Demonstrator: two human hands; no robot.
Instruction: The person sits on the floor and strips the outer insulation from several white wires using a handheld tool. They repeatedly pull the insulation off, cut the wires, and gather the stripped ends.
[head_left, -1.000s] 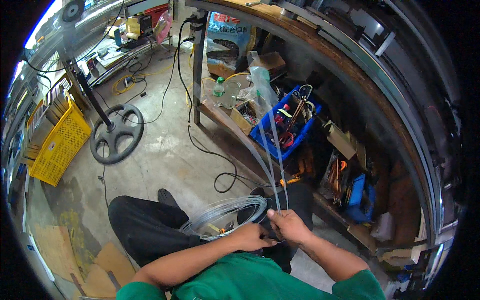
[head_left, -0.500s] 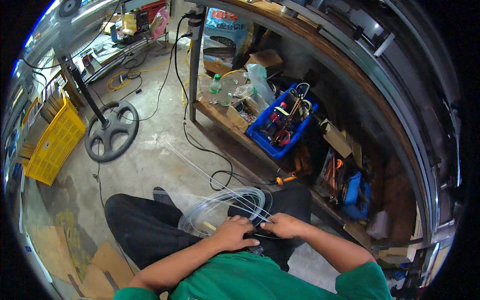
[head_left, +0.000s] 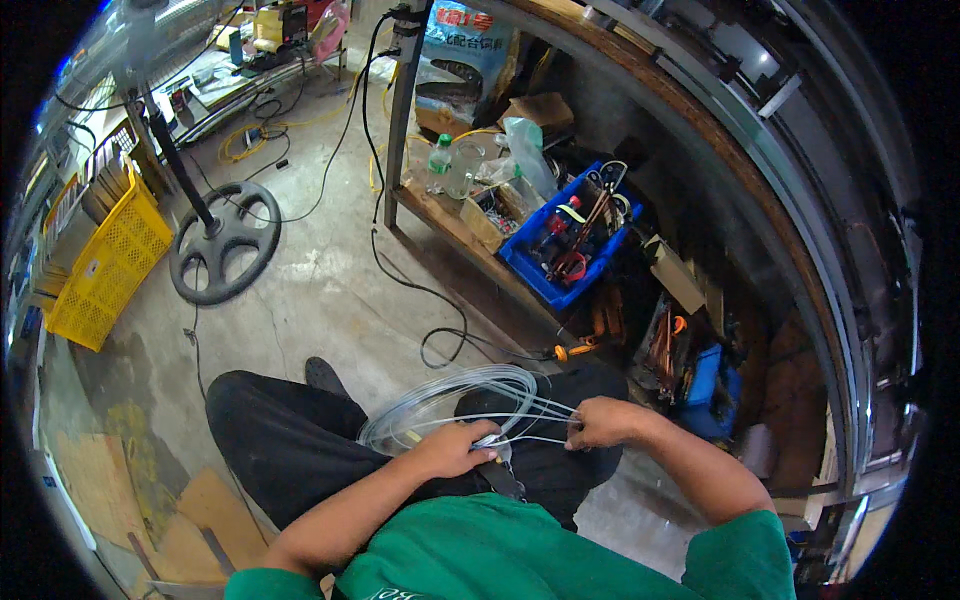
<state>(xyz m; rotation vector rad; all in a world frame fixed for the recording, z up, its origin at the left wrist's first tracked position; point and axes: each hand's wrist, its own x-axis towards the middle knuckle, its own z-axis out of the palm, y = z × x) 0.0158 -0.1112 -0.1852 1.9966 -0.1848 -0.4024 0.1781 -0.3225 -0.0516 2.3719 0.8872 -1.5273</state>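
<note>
A loose coil of clear, thin plastic tubing [head_left: 490, 374] lies across my lap, over the black trousers. My left hand [head_left: 458, 448] is closed on the near side of the coil, fingers bent round its strands. To the right, my right hand [head_left: 603, 422] pinches several strands drawn out from the coil, with the fingertips pressed together. These strands run between the two hands, and one bows down toward the left hand. Below the left hand a small dark item hangs by my shirt; what it is I cannot make out.
A wooden shelf at the right holds a blue crate [head_left: 548, 283] of tools, a green-capped bottle [head_left: 440, 160] and boxes. A black cable [head_left: 410, 297] loops on the floor ahead. At the left stand a round wheel-like base [head_left: 232, 238] and a yellow crate [head_left: 112, 262].
My right hand has moved right and slightly up, away from the left, pulling strands with it. The long loose strands that reached forward over the floor no longer show there.
</note>
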